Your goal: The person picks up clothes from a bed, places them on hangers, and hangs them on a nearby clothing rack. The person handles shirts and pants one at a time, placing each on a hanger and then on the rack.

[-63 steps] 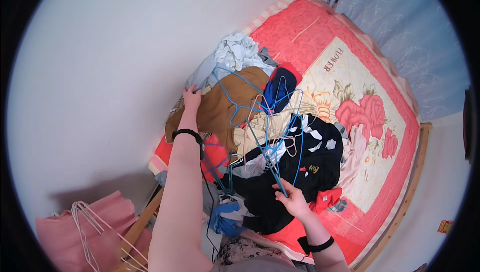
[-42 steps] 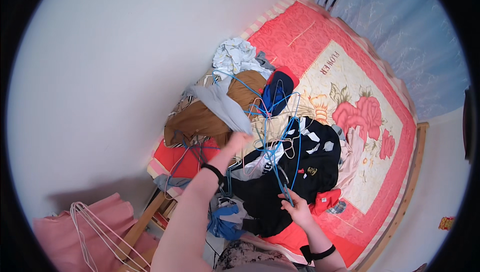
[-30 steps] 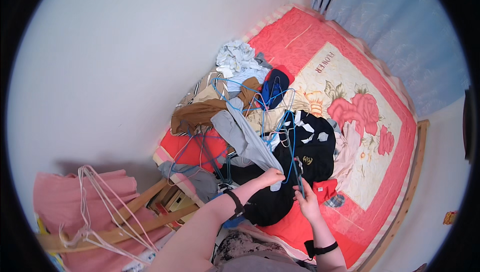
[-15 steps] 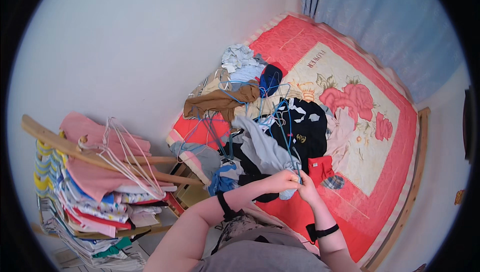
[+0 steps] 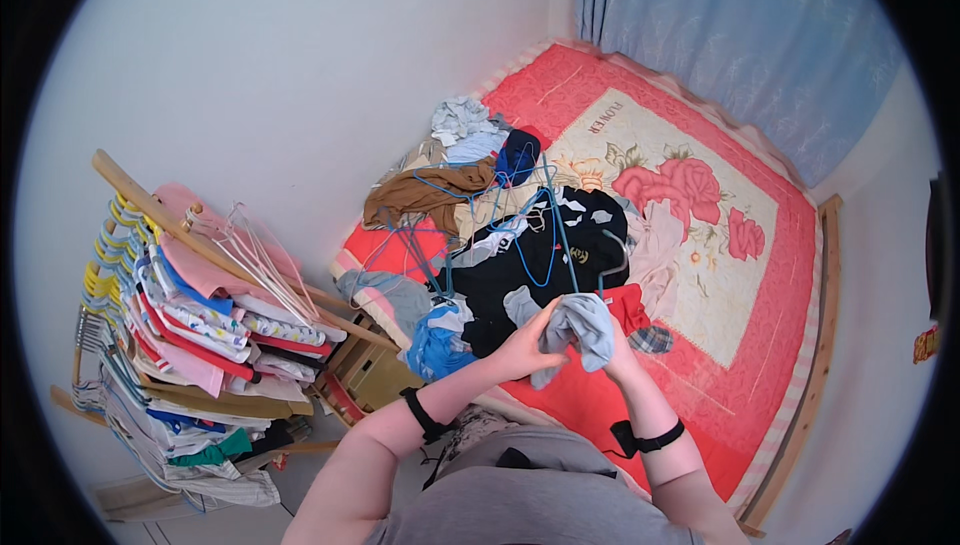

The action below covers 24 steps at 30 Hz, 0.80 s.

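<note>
A light grey garment (image 5: 583, 328) is bunched up between my two hands over the near edge of the bed. My left hand (image 5: 530, 347) is closed on its left side, thumb and fingers in the folds. My right hand (image 5: 624, 360) is behind the right side of the cloth, with its fingers mostly hidden. A wire hanger (image 5: 562, 215) sticks up out of the bundle at that hand, its hook (image 5: 622, 247) bent to the right. Beyond it lies a black garment (image 5: 530, 263) with white patches.
Heaped clothes, including a brown garment (image 5: 430, 197), and loose blue hangers (image 5: 408, 245) cover the bed's left part. A red floral quilt (image 5: 770, 335) spreads to the right. At left stands a wooden rack (image 5: 140, 195) full of hung clothes. A wooden bed rail (image 5: 828, 275) runs along the right.
The grey garment, stretched out across the pile before, is now gathered up in my hands. My left hand has moved left, away from my right. The hanger now stands higher, with its hook in sight.
</note>
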Available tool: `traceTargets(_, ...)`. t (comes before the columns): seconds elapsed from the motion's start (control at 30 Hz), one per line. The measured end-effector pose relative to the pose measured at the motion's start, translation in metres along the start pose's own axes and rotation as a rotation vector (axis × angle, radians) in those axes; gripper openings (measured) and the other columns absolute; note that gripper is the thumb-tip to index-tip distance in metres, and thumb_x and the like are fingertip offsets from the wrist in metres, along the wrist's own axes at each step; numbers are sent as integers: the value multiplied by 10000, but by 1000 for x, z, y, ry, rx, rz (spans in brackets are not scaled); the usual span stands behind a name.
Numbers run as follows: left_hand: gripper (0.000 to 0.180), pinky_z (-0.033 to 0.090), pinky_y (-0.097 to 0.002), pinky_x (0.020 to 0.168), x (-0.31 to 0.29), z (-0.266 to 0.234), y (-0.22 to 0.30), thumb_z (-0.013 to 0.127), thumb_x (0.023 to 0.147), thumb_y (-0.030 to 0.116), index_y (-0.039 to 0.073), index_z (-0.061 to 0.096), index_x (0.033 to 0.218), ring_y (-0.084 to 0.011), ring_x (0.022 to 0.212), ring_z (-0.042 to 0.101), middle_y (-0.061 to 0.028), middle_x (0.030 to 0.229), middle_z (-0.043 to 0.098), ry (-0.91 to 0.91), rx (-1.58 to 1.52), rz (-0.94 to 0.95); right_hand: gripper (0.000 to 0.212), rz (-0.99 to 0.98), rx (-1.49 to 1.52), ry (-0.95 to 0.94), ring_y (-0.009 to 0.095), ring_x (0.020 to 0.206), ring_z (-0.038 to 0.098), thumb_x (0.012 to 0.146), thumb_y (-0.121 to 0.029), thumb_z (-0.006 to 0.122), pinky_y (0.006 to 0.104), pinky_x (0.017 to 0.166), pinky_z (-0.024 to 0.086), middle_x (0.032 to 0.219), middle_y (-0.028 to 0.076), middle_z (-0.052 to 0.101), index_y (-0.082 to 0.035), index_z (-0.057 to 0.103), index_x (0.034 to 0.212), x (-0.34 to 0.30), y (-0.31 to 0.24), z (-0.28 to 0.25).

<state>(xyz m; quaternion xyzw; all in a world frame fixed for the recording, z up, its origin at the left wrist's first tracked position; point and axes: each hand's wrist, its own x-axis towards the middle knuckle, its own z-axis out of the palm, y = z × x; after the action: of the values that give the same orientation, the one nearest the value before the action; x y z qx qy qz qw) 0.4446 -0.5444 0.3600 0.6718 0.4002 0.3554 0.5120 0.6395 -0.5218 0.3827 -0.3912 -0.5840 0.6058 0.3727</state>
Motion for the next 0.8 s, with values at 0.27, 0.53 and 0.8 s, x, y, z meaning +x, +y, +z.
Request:
traceTargets(0.27,360,454,-322,958,-28,22,-39,537,916,15,18,513,1275,-163,1105,576,-86,1189,620,333,-412,-157,451,-17,-118,76,102,885,567,797,-203,740,246,795,462,1047,50,593,-3,569,1163,-10,20,30)
traceTargets(0.53,324,510,-372,888,-69,-5,1,390,1002,326,106,566,1163,-202,1005,626,-47,1080,639,544,-1183,-250,358,118,-211,-109,97,658,488,761,-253,774,245,586,412,882,49,535,0,629,969,-43,-11,59)
traceTargets(0.8,310,473,-364,933,-93,-17,42,549,951,268,56,546,1178,-196,1068,596,-73,1131,621,568,-999,-280,133,56,13,31,74,734,517,848,-130,618,216,632,411,930,8,568,-16,638,913,-69,-35,62)
